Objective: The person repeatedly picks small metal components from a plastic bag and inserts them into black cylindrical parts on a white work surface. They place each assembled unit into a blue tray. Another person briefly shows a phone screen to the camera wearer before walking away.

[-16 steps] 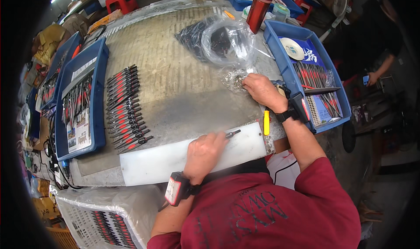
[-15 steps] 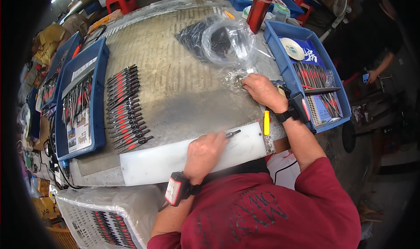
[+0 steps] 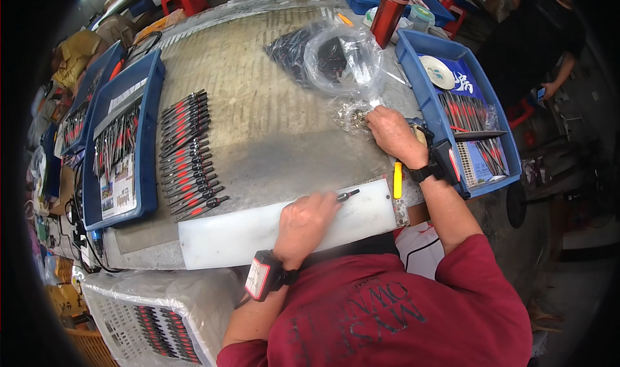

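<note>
While the left hand [image 3: 303, 222] pinches a dark rod [image 3: 349, 194] below centre, I can't tell whether the right hand's fingers grip anything. A hasty tug by the right hand [image 3: 398, 137] could spill metal bits [image 3: 355, 117] above centre.

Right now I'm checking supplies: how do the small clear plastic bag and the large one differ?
The small clear plastic bag holds shiny metal bits; the large clear plastic bag holds dark pieces. The bare right hand is at the small bag; no hand is at the large bag. Both are transparent.
</note>
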`<state>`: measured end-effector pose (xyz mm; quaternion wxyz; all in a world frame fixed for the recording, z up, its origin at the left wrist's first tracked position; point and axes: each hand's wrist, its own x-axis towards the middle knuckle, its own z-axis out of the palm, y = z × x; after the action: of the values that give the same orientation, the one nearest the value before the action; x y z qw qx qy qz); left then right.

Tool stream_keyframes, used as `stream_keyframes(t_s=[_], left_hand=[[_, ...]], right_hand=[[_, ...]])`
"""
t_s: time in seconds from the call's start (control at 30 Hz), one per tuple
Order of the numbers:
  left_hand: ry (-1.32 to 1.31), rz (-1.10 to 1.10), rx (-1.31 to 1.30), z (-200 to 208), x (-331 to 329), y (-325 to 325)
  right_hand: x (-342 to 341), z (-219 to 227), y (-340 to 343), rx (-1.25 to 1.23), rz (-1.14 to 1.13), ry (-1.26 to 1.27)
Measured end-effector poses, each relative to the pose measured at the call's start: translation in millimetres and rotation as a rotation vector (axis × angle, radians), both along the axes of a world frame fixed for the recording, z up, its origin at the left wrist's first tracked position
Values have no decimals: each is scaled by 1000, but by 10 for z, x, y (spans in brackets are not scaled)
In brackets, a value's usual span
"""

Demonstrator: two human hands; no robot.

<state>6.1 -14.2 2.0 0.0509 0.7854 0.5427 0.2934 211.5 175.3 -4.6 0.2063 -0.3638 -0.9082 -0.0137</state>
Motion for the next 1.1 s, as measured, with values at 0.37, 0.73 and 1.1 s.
stream_keyframes(t_s=[0.37, 0.73, 1.1], left_hand=[[-14, 2, 10, 1, 0, -2], [-4, 3, 27, -19, 8, 7], [32, -2, 59, -31, 9, 8]], right_hand=[[-40, 127, -100, -127, -110, 66], [-82, 459, -995, -688, 66, 213], [-187, 301, -1219, -514, 165, 112]])
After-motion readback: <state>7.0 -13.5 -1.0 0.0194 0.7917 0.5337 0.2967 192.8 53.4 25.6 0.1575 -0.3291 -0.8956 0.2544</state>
